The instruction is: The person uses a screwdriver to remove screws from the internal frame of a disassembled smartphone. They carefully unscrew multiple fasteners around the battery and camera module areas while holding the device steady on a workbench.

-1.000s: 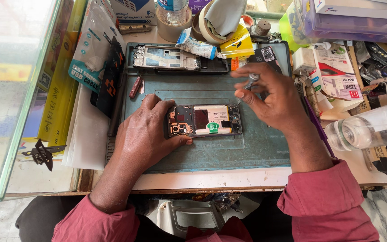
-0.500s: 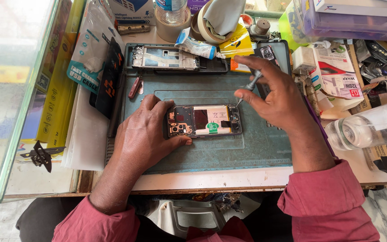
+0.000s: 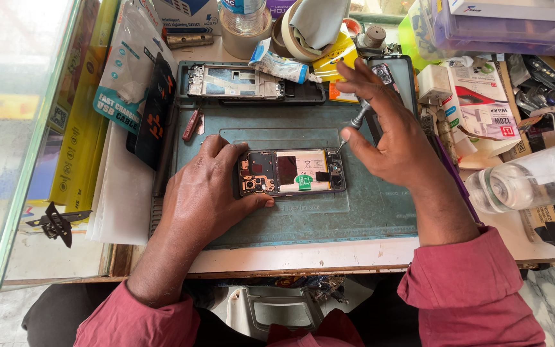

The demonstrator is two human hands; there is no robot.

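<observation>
An opened smartphone [image 3: 293, 172] with its back cover off lies flat on a teal work mat [image 3: 303, 218], its battery and circuit board exposed. My left hand [image 3: 210, 186] presses on the phone's left end and holds it in place. My right hand [image 3: 387, 138] grips a small screwdriver [image 3: 354, 123] between thumb and fingers. The driver slants down, and its tip rests at the phone's upper right corner.
A second phone frame [image 3: 236, 81] lies at the mat's far edge beside a glue tube [image 3: 277, 64]. Tape rolls [image 3: 303, 32], boxes [image 3: 476, 96] and packets [image 3: 126, 71] crowd the back and right. A clear plastic bottle [image 3: 528, 183] lies at right. A glass counter [image 3: 20, 128] is at left.
My right hand has come down from the back of the mat with the screwdriver, bringing its tip onto the phone's upper right corner. The left hand has stayed on the phone.
</observation>
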